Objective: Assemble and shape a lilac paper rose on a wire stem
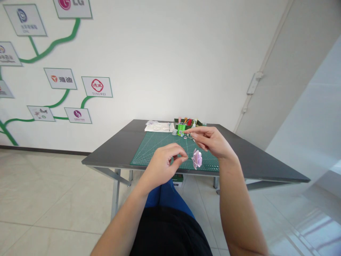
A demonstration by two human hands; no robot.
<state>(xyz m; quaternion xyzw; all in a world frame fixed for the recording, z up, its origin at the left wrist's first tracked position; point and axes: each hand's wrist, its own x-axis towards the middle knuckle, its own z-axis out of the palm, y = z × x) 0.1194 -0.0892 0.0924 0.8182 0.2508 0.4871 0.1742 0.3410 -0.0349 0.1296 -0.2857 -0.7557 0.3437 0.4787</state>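
Observation:
My left hand [168,160] is closed in a pinch on the thin green stem of a pale purple artificial flower [197,159]. The bloom points to the right, held over the front part of a green cutting mat [149,147]. Above and just beyond the flower is my right hand [209,139], its index finger stretched out to the left and the other fingers bent. Nothing plainly shows between those fingers. Behind its fingertips stands a bright green can [181,128] with tools in it. Small pieces with thin wire lie on the mat near the right fingers, partly hidden.
The mat lies on a dark grey table [117,151]. At the back are white sheets [157,127] with a clear bag on top, a small spool [174,132], and a dark green box [176,122] with coloured rolls. A white wall with signs rises behind.

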